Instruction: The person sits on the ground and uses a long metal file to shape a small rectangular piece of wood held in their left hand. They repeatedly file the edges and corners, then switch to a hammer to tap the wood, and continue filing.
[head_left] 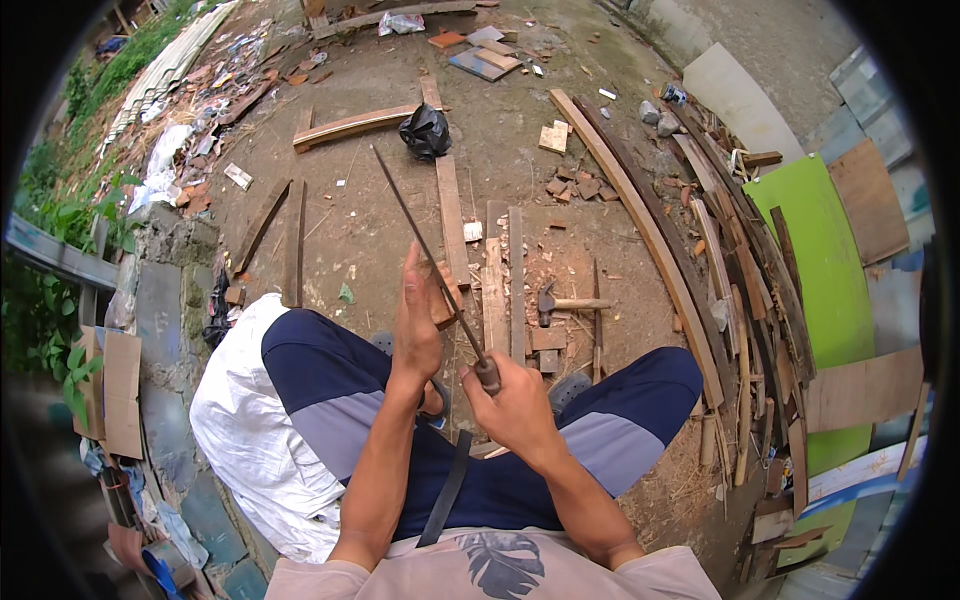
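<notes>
My right hand (515,405) is closed around the brown handle of a long, thin, dark metal tool (420,225). Its shaft slants up and to the left, and I cannot tell its exact kind. Beside the shaft my left hand (416,325) is raised, fingers stretched out and palm turned toward the tool. A piece of wood (444,302) shows right behind that hand; whether they touch is unclear. On the ground past my right hand lies a hammer (570,303) with a wooden handle, among wood chips. Narrow boards (495,285) lie to the hammer's left.
A black plastic bag (426,132) rests on a long beam (452,215) ahead. Long planks (640,230) and a green panel (815,270) line the right side. White cloth (245,430) lies at my left knee, by a low block wall (165,350).
</notes>
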